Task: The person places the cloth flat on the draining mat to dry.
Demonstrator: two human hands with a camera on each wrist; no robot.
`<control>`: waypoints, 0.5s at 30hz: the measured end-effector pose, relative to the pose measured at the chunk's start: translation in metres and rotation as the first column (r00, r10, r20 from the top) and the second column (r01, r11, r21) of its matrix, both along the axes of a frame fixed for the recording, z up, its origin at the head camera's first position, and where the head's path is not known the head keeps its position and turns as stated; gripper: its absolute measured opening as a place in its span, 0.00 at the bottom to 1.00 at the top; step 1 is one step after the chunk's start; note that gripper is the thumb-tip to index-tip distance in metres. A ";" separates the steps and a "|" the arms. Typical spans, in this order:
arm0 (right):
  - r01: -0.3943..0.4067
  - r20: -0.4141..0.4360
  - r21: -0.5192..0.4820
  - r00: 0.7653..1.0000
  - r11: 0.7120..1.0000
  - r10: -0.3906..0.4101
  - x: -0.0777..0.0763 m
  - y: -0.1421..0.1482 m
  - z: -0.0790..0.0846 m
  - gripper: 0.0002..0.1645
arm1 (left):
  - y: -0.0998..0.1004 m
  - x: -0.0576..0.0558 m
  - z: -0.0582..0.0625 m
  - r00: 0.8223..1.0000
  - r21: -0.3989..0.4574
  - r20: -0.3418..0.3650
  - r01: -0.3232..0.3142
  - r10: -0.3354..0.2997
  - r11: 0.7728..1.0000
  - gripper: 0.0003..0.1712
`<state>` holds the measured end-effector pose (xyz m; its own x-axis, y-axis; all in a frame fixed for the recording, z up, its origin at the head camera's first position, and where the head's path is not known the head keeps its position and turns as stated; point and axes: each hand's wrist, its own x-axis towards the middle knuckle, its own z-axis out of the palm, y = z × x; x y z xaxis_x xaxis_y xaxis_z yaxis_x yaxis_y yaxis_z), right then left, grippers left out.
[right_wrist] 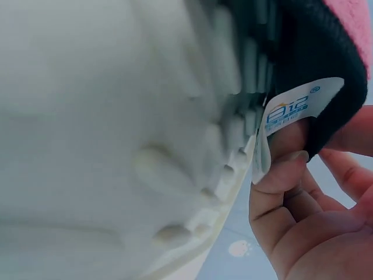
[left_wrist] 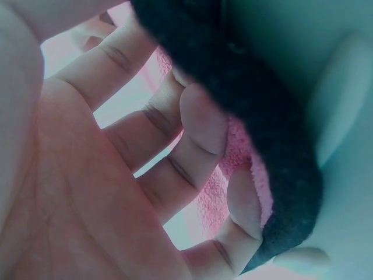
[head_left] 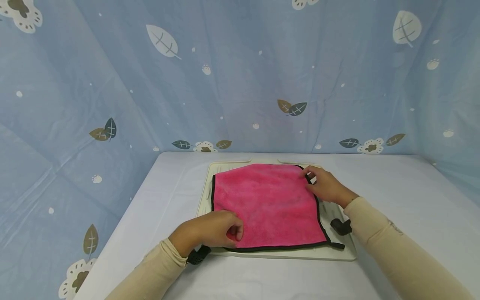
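A pink towel (head_left: 268, 204) with black edging is spread over a pale ribbed tray (head_left: 347, 249) and hides most of it. At the towel's near left part, my left hand (head_left: 215, 228) grips its edge with curled fingers. The left wrist view has the fingertips on the pink pile beside the black edging (left_wrist: 256, 116). My right hand (head_left: 328, 185) pinches the right edge close to the far right corner. A white label (right_wrist: 309, 102) with blue print is sewn there, beside the right thumb and fingers.
The tray sits on a white-covered table (head_left: 405, 200). Behind and to the left hangs a blue curtain (head_left: 243, 75) printed with leaves and flowers. A black wrist strap (head_left: 341, 227) shows at the right sleeve and another black strap (head_left: 198, 254) at the left. The towel's near right corner overhangs the tray's ribs.
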<state>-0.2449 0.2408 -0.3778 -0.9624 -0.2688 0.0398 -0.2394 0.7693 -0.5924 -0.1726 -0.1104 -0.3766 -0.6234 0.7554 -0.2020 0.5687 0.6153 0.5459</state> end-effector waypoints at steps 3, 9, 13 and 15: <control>-0.004 -0.003 0.004 1.000 1.000 0.004 0.000 0.003 -0.002 0.18 | 0.000 -0.001 0.001 1.000 0.001 0.008 -0.007 0.007 1.000 0.11; -0.007 0.011 0.000 1.000 1.000 0.007 -0.001 0.005 -0.006 0.18 | 0.000 -0.001 0.000 1.000 0.009 0.023 -0.005 0.004 1.000 0.11; -0.004 0.037 -0.007 0.999 1.000 0.004 0.000 0.007 -0.005 0.19 | 0.000 -0.002 -0.001 1.000 0.002 0.019 0.001 -0.001 1.000 0.11; -0.005 0.037 -0.005 0.999 1.000 0.005 0.001 0.009 -0.005 0.20 | 0.001 -0.002 -0.002 1.000 -0.005 0.018 0.000 0.000 1.000 0.11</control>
<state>-0.2443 0.2494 -0.3831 -0.9619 -0.2732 0.0053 -0.2207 0.7654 -0.6045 -0.1749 -0.1097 -0.3791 -0.6195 0.7545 -0.2169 0.5591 0.6180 0.5528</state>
